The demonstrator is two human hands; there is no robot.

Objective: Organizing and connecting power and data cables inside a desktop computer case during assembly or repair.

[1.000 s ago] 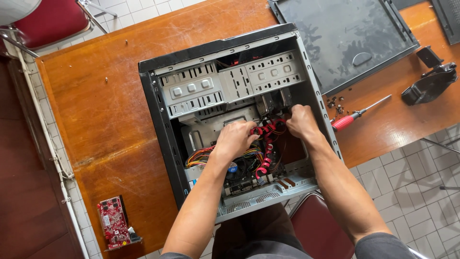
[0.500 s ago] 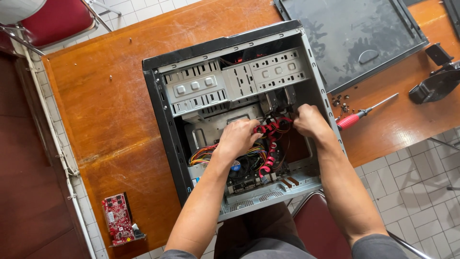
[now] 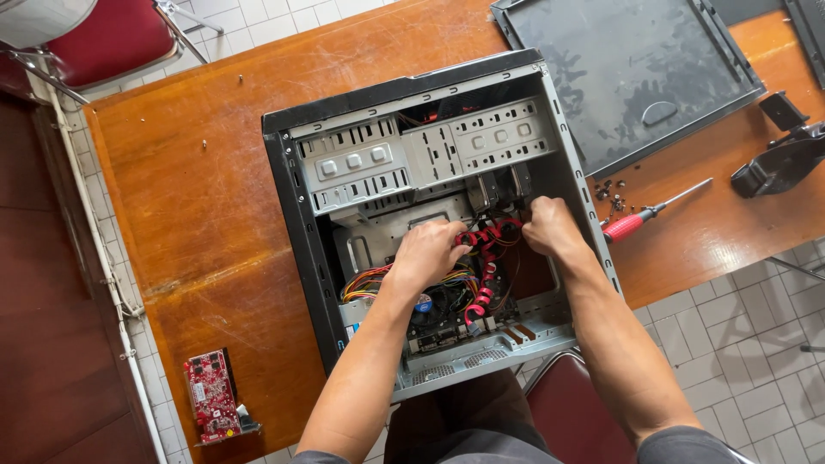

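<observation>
An open black computer case [image 3: 296, 223] lies on its side on a wooden table [image 3: 206, 198]. Both my hands reach inside it. My left hand [image 3: 427, 253] is closed over a bundle of red cables [image 3: 483, 258] near the middle of the case. My right hand [image 3: 550, 225] grips the same red cables at their upper end, just below the grey drive cage [image 3: 430, 155]. Coloured wires [image 3: 369, 282] fan out to the left of my left hand. The fingertips of both hands are hidden among the cables.
A red-handled screwdriver [image 3: 640, 219] and several loose screws [image 3: 608, 193] lie right of the case. The removed side panel [image 3: 627, 77] rests at the top right, a black part [image 3: 786, 155] beside it. A red circuit card [image 3: 210, 395] sits at the table's front left corner.
Both hands stay on the red cables and have shifted only slightly; the view has drifted a little.
</observation>
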